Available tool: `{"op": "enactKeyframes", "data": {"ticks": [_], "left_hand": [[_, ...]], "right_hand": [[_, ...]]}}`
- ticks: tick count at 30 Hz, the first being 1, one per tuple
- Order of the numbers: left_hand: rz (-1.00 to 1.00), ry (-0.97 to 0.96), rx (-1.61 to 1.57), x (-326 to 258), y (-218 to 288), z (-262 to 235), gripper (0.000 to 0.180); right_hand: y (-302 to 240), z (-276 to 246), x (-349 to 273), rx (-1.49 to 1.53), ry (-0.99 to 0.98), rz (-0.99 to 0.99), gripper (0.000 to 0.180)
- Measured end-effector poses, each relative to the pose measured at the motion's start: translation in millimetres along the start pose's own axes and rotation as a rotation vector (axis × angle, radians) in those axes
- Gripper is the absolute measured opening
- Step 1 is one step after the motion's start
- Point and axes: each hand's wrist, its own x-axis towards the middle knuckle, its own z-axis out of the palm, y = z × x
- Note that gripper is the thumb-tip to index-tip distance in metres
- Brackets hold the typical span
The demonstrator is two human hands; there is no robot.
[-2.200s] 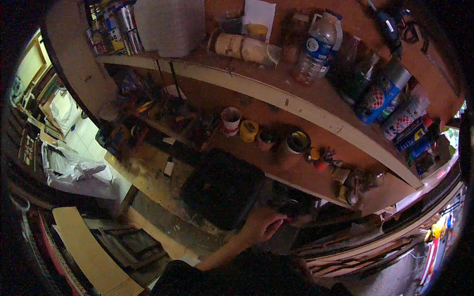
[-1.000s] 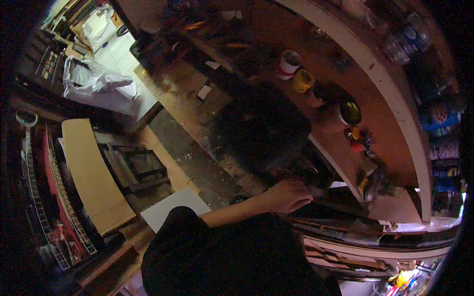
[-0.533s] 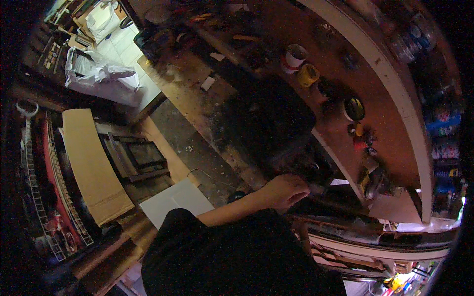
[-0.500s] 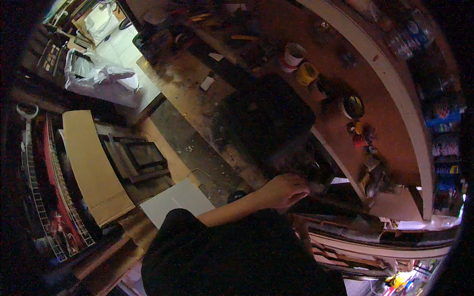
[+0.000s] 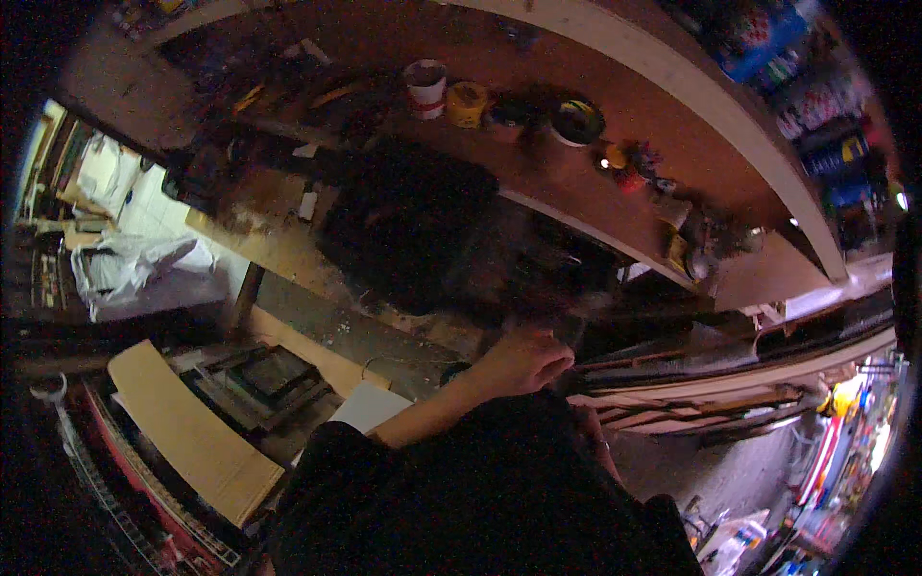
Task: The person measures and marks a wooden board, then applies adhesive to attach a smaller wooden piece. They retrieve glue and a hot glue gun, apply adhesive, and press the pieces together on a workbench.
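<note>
My left hand (image 5: 530, 363) reaches across in front of my dark shirt, its fingers curled inward. Whatever lies inside the curl, if anything, cannot be made out. Of my right arm only a strip of skin (image 5: 597, 440) shows beside the shirt; the fingers on that side are hidden. Just beyond my left hand is the dark edge of a workbench (image 5: 274, 248), its top stained and dusty. A large black object (image 5: 413, 226), too dark to name, sits on it. Under my left forearm, a white flat panel (image 5: 365, 407) is partly covered.
Along a shelf at the back stand a white-and-red cup (image 5: 425, 91), a yellow tub (image 5: 468, 106) and a roll of tape (image 5: 578, 122). Cardboard (image 5: 192, 427) and dark frames (image 5: 259, 379) lean at left. Long boards (image 5: 730, 370) are stacked at right.
The view has swung rightward, so the bench and shelf sit further left and more of the boards and floor at right show. My left hand stays curled in front of me.
</note>
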Motion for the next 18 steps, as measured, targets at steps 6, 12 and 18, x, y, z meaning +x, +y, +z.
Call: {"op": "enactKeyframes", "data": {"ticks": [6,12,18], "left_hand": [[0.215,-0.005,-0.024,26,5,13,0.018],[0.264,-0.156,-0.096,42,3,20,0.021],[0.359,-0.250,-0.127,59,1,29,0.023]], "right_hand": [[24,12,-24,0.084,0.044,0.065,0.039],[34,13,-45,0.123,0.118,0.130,0.040],[35,27,-53,0.190,0.165,0.176,0.040]]}}
